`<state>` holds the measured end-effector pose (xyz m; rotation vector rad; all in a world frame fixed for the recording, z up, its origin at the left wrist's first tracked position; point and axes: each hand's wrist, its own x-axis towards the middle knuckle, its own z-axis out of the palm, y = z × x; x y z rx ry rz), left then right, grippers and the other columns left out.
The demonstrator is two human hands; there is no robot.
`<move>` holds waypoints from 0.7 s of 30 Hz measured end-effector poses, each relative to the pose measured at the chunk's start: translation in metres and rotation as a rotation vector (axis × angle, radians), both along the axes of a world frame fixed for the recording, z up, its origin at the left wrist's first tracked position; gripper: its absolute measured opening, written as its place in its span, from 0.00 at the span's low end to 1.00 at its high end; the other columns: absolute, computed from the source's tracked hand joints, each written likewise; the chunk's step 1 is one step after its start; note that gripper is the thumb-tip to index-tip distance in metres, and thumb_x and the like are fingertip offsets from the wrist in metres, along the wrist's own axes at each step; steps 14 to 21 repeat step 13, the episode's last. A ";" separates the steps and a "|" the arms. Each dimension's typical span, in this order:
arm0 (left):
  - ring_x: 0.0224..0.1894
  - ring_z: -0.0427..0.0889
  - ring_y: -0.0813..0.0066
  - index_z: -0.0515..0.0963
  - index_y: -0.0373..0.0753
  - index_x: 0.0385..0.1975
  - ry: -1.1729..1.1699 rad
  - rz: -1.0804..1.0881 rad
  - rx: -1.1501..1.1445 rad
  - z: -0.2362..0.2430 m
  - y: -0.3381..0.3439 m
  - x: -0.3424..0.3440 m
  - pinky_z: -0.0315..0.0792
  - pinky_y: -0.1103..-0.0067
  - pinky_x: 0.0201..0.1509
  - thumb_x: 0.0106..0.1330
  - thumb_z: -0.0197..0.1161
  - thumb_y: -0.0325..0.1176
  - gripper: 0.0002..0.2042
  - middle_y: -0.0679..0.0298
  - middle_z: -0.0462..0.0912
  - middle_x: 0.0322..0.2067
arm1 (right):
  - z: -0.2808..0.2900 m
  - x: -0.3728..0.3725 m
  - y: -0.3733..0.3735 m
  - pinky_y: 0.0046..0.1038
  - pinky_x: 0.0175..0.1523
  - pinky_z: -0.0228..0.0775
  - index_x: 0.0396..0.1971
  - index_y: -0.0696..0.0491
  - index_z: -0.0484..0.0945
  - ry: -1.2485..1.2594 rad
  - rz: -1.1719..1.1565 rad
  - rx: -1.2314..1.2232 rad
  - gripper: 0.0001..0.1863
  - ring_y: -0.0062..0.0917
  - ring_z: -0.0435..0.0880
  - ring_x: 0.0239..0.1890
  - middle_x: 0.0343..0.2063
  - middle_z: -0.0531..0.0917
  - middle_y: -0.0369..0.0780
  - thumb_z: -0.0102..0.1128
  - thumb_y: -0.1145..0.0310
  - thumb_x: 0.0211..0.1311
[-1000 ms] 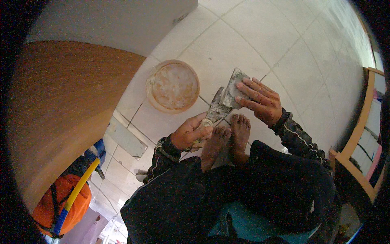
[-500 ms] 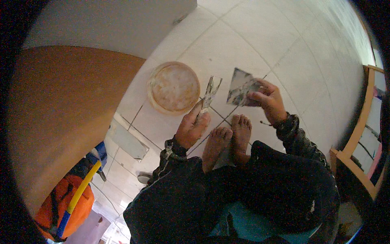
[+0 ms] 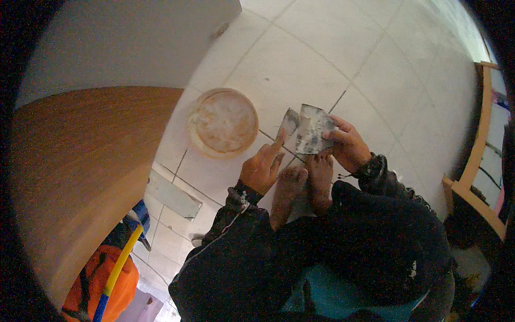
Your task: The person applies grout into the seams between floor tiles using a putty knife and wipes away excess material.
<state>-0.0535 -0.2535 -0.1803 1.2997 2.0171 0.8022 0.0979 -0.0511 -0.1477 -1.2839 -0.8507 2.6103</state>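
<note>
My left hand (image 3: 262, 168) is closed around a putty knife (image 3: 290, 121), its index finger stretched along the tool toward the smeared blade. In my right hand (image 3: 351, 143) is a thin, flat square scraper plate (image 3: 314, 130), gripped by its right edge between thumb and fingers. Grey-white paste coats the plate's face. The knife blade is at the plate's left edge; whether they touch I cannot tell. To the left of both hands stands a round tub (image 3: 224, 122), whitish paste showing inside its stained rim.
Below the hands are my bare feet (image 3: 304, 188) on pale floor tiles (image 3: 316, 59). A brown wooden panel (image 3: 96, 161) rises at left, near a pale board (image 3: 174, 196) and an orange bag (image 3: 115, 287) with a yellow-blue handle. A wooden frame (image 3: 477, 155) stands at right.
The putty knife has come right, up to the plate, and its blade has turned. The plate has tilted, showing its paste-covered face. My view has shifted slightly.
</note>
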 end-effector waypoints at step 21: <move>0.29 0.77 0.74 0.60 0.45 0.66 -1.683 0.248 -0.107 0.001 -0.016 -0.019 0.76 0.79 0.31 0.71 0.55 0.40 0.24 0.63 0.77 0.35 | 0.023 -0.011 0.026 0.34 0.61 0.70 0.49 0.53 0.80 0.164 0.488 1.282 0.22 0.35 0.80 0.57 0.52 0.81 0.43 0.52 0.87 0.56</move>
